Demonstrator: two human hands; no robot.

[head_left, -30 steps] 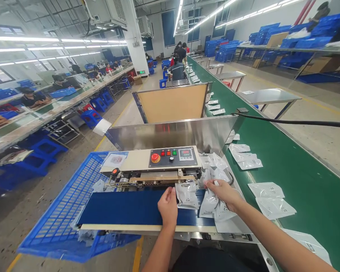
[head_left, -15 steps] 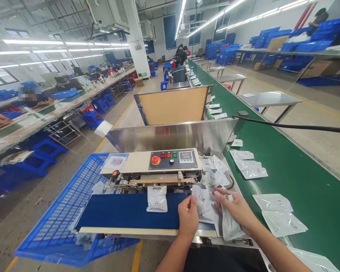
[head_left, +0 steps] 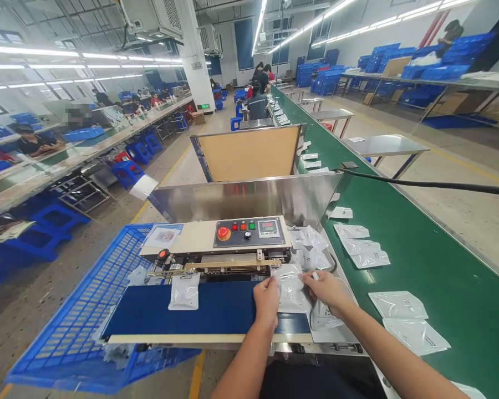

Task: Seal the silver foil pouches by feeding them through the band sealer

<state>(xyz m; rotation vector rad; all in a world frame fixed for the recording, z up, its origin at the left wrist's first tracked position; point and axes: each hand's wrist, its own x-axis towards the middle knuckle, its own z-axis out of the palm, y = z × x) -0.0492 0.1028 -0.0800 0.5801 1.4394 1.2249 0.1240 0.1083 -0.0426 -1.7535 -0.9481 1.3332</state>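
Note:
A white pouch (head_left: 291,291) is stretched between my two hands at the right end of a band sealing machine (head_left: 199,241). My left hand (head_left: 266,302) pinches its left edge, and my right hand (head_left: 325,289) grips its upper right edge. The pouch's top is at the machine's sealing slot. Another pouch (head_left: 184,292) hangs from the slot farther left, over the blue conveyor belt (head_left: 228,310). Beneath my right hand lies a further pouch (head_left: 325,317) on the metal plate. Several pouches (head_left: 311,249) are heaped behind my hands.
A blue plastic basket (head_left: 62,332) stands at the machine's left end. To the right runs a long green conveyor (head_left: 403,238) carrying several white pouches. A metal panel (head_left: 241,199) rises behind the machine, and a black cable (head_left: 432,185) crosses the green conveyor. Other people sit farther off.
The pouch in my hands has moved up and left to the sealing slot. The other pouch has travelled left along the machine. The pouch under my right hand now lies on the plate.

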